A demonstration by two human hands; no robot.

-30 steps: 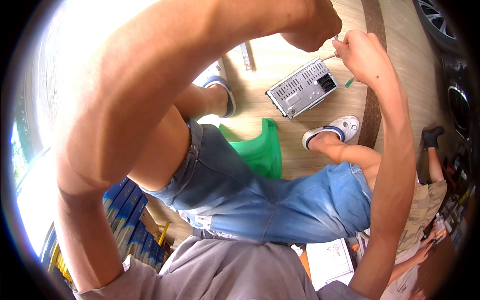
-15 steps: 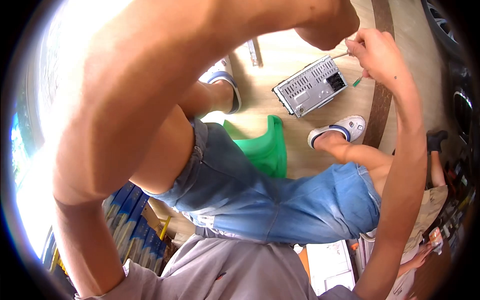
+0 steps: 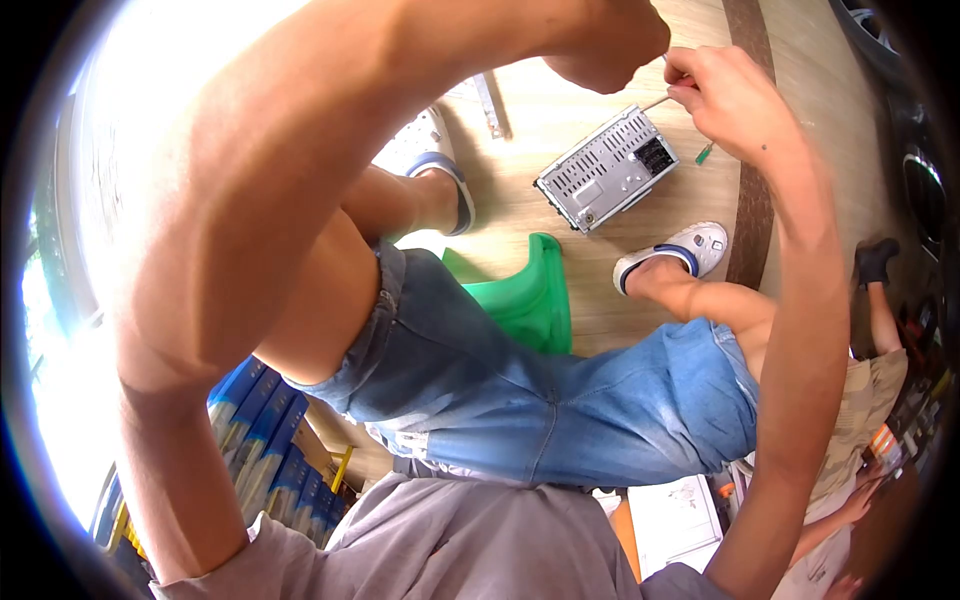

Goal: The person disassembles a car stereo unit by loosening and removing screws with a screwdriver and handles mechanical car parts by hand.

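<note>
Near the top edge my left hand (image 3: 615, 48) is closed, and what it holds, if anything, is hidden. Beside it my right hand (image 3: 728, 98) is closed, with finger and thumb pinched on a thin rod (image 3: 655, 103) that reaches down to the corner of a silver metal box (image 3: 610, 168). This box has slotted vents and a black socket block, and it lies tilted on the floor below both hands. Just under my right hand a small green-ended piece (image 3: 705, 153) shows; how it is held is unclear.
A green plastic stool (image 3: 535, 295) stands between my legs. My feet, in white clogs (image 3: 690, 250), are on either side of the box. A metal strip (image 3: 488, 105) lies at the top. Blue boxes (image 3: 265, 420) are lower left; another person (image 3: 840, 500) and a car (image 3: 915, 180) are right.
The whole view has shifted slightly. Both hands stay close together above the metal box, with small changes of pose. The other person's hand at lower right has moved a little.
</note>
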